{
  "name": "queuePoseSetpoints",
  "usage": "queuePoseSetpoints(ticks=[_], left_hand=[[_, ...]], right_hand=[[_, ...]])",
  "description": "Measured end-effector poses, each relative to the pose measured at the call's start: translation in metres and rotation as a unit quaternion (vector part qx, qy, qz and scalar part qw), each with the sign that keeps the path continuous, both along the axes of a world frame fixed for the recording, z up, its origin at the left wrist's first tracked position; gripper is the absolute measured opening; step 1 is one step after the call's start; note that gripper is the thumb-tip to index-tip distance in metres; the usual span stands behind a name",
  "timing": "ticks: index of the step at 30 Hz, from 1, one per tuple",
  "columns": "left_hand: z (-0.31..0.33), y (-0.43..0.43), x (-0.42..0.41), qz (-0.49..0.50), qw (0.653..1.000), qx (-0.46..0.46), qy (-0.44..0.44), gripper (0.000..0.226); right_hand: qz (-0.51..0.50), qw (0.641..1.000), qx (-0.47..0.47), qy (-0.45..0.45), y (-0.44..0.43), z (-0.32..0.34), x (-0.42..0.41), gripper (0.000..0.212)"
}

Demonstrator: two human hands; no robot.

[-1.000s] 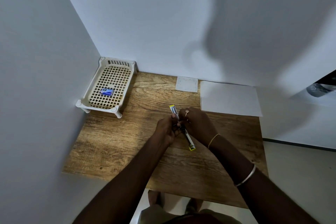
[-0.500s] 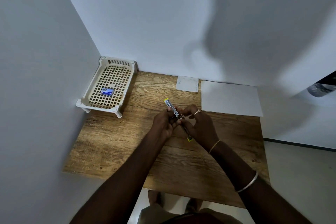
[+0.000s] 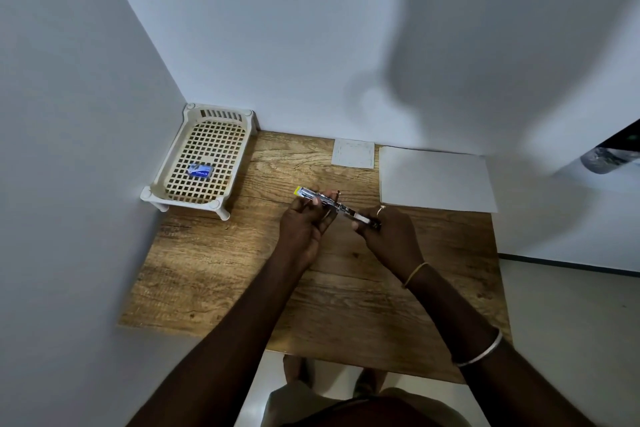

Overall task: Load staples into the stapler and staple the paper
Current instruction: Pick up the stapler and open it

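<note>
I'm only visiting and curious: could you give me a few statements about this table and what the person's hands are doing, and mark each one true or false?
1. Both the left hand and the right hand hold the silver metal stapler with a yellow tip. True.
2. The small blue box lies directly on the wooden table. False: it lies inside the cream plastic lattice tray at the table's far left corner.
3. The large white sheet of paper lies flat at the table's far right, with neither hand touching it. True.
4. The stapler is clamped on that sheet. False: it is held apart from the sheet, nearer the person.
</note>
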State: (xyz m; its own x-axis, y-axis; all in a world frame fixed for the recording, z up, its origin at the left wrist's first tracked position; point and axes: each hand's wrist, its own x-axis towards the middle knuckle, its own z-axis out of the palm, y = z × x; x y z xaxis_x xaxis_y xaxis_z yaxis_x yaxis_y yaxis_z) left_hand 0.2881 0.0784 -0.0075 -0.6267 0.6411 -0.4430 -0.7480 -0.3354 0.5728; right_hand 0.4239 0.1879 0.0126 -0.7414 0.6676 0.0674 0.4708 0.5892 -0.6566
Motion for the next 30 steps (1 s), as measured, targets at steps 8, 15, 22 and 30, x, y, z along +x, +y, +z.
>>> queuePoseSetpoints(ticks=[8, 15, 22, 30], left_hand=[[-0.029, -0.042, -0.011, -0.137, 0.932, -0.181, 0.283, 0.019], [-0.039, -0.051, -0.016, -0.203, 0.739, -0.341, 0.544, 0.031], [-0.047, -0.051, -0.014, -0.246, 0.634, -0.378, 0.628, 0.031], [-0.05, -0.046, -0.015, -0.26, 0.595, -0.393, 0.651, 0.035]], right_hand=[[0.004, 0.994, 0.041, -0.1, 0.012, -0.008, 0.02, 0.022], [0.028, 0.984, 0.072, -0.162, 0.0, -0.022, 0.033, 0.02], [0.004, 0.987, 0.039, -0.155, -0.006, -0.04, 0.037, 0.021], [0.002, 0.983, 0.033, -0.178, -0.001, -0.049, 0.037, 0.018]])
